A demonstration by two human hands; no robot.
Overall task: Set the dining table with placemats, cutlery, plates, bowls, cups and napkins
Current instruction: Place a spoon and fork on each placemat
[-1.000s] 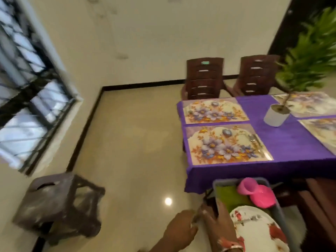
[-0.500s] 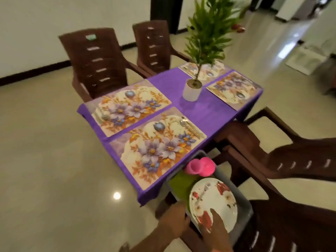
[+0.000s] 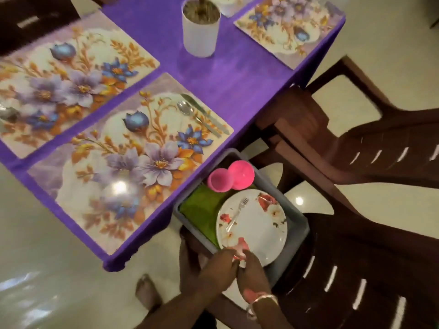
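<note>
- A table under a purple cloth point(image 3: 232, 74) stood on a glossy cream tiled floor point(image 3: 47, 233), with dark brown plastic chairs point(image 3: 380, 148) drawn up on my right.
- Three floral placemats in purple, blue and orange lay on the cloth: the nearest one point(image 3: 133, 162) in front of me, a second point(image 3: 71, 74) beside it further off, and a third point(image 3: 289, 29) at the far corner.
- A white cylindrical plant pot point(image 3: 200, 36) stood on bare cloth between the mats.
- A steel spoon point(image 3: 190, 112) and a steel knife point(image 3: 206, 115) lay side by side along the nearest mat's right edge, bowl and blade tip at the far end and handles running towards the table's edge.
- A grey plastic tub point(image 3: 299, 233) sat just off the table's near corner, beside the chairs.
- In the tub lay a white round plate with red flowers point(image 3: 259, 229), over a folded green napkin point(image 3: 202, 210), with a pink plastic cup point(image 3: 218, 182) and a pink bowl point(image 3: 241, 174) at the far end.
- A small steel fork point(image 3: 236, 214) lay on the plate, its long axis slanted, tines pointing away from me towards the pink cup and handle towards my left hand.
- My left hand point(image 3: 213, 267) and right hand point(image 3: 253, 269) met at the plate's near rim, fingers curled and pinching it; blur hid the fingertips.
</note>
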